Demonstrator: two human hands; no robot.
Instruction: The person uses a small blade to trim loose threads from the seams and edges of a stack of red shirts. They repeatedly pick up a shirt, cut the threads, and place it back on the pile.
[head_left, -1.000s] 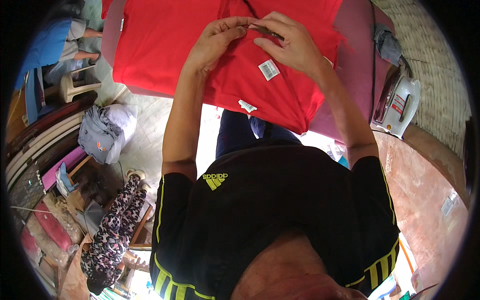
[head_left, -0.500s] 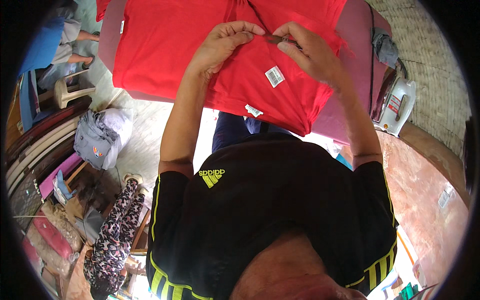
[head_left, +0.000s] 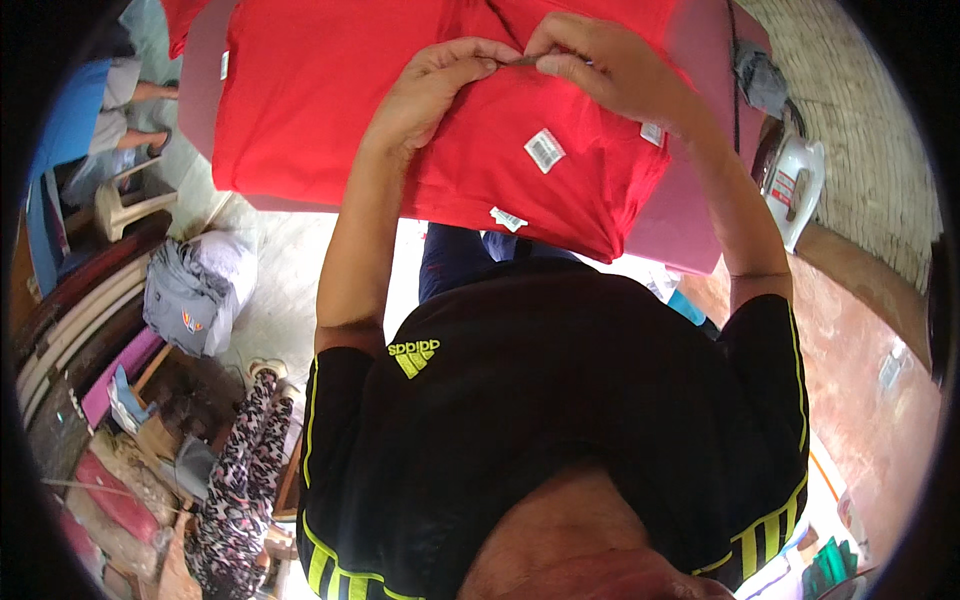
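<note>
Red garments [head_left: 310, 120] lie spread and overlapping on a mauve padded table [head_left: 690, 225]. White barcode labels [head_left: 545, 151] show on the cloth, one of them near its front edge. Over the far part of the cloth, my left hand [head_left: 425, 95] is closed in a pinch. What its fingertips hold is too small to make out. Facing it, my right hand [head_left: 615, 75] is closed around small dark thread snips [head_left: 526, 61], whose tip points at the left fingertips. Most of the snips is hidden by the right fingers.
At the table's right stands a white iron [head_left: 797, 185], with a grey cloth [head_left: 760, 80] and a dark cord beyond it. On the left floor are a bag of grey garments [head_left: 185, 300] and a cream stool [head_left: 125, 212]. Another person's patterned trousers [head_left: 240, 460] show lower left, bare legs [head_left: 150, 92] upper left.
My right hand has turned and shifted slightly up and left, bringing the snips closer to my left fingertips. A label by my right wrist has come into sight. The whole view has shifted slightly.
</note>
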